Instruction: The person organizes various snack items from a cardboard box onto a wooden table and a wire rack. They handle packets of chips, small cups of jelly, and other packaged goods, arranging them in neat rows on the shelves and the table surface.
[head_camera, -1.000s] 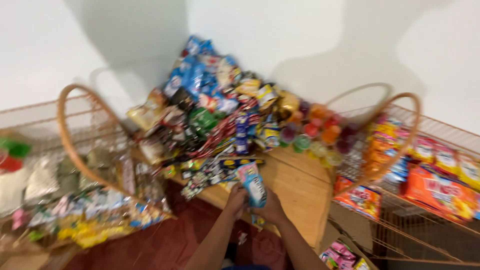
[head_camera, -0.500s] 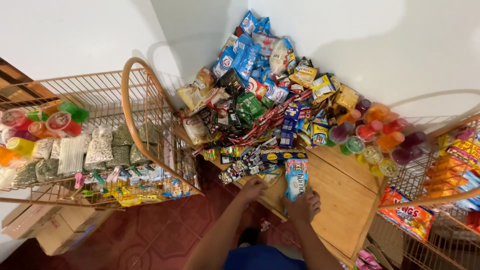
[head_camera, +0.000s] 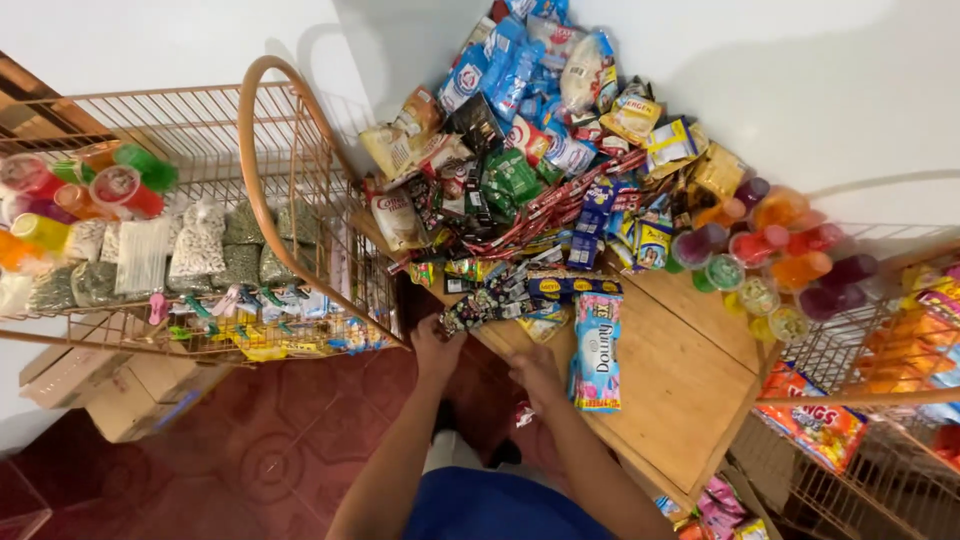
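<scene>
Hands (head_camera: 485, 360) — seemingly empty — at table edge (head_camera: 560, 400)

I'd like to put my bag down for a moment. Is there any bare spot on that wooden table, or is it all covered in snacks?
The wooden table is bare at its near right part, between the blue-and-pink sachet strip and the row of jelly cups. Toward the wall, the snack packet heap crowds it. The left hand and right hand rest at the near edge.

Green packets fill the wire rack (head_camera: 300, 190); cardboard boxes (head_camera: 110, 385) sit on red floor (head_camera: 270, 450).
</scene>
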